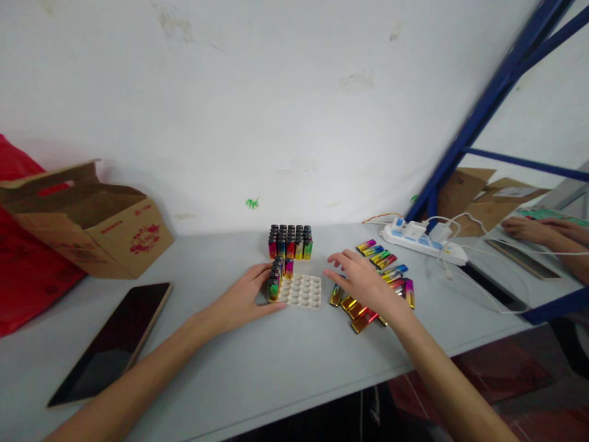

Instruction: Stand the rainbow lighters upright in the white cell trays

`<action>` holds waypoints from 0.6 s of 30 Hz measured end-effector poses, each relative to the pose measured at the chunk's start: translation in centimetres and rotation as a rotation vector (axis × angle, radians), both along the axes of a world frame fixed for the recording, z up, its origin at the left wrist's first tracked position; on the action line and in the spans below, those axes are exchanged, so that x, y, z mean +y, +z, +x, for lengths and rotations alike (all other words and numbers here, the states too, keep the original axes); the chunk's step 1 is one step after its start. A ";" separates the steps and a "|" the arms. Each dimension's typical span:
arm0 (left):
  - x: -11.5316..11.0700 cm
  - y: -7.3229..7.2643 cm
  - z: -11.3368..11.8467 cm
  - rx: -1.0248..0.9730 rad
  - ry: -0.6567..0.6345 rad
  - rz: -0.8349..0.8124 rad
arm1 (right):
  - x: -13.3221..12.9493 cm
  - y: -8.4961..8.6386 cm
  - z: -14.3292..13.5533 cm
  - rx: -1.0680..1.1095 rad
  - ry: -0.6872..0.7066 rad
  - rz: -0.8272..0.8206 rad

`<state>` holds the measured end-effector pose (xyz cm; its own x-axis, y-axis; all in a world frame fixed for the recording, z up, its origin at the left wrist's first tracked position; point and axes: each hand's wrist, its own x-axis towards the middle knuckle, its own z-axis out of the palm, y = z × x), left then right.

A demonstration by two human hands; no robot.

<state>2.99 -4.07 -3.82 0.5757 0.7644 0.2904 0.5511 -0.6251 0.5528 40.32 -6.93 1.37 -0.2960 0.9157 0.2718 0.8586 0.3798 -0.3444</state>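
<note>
Left hand (251,293) first: fingers and thumb are parted around the near left corner of the pale tray (304,292), fingers beside the upright lighters (273,288), thumb at the front edge; no lighter is seen pinched there. Across to the right hand (356,276): it is held half open over the near side of the loose lighters (337,295), fingers lightly bent, thumb apart, and nothing is seen gripped.

On handling, little weight is to be expected of each lighter; the shiny bodies look hard and rather slippery, so they would be best taken by the sides, just below the top. The tray looks light and thin, easily nudged, and better steadied at its rim.

Containers, from the left: the cardboard box (133,242) is stood open, its floor hidden from view. In the tray, the left column is filled with lighters, one more is stood at the back beside it, and round hollows are left bare to the right. Behind, a block of black-topped lighters (289,244) is packed upright; whether it is held by a tray cannot be told.
</note>
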 end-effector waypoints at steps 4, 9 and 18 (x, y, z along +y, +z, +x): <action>0.1 -0.3 0.1 -0.001 0.007 0.013 | -2.3 0.0 -0.6 -0.240 -0.193 -0.070; 0.2 -0.3 0.2 -0.008 0.011 0.016 | -2.3 1.0 -4.0 -0.358 -0.279 -0.250; 0.0 -0.1 0.5 -0.006 -0.001 0.013 | 3.0 1.6 -4.0 0.437 0.077 -0.189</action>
<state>3.53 -4.08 -3.93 0.5747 0.7599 0.3038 0.5474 -0.6329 0.5475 36.29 -3.95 2.94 -0.2602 0.9409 0.2168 0.5899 0.3327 -0.7357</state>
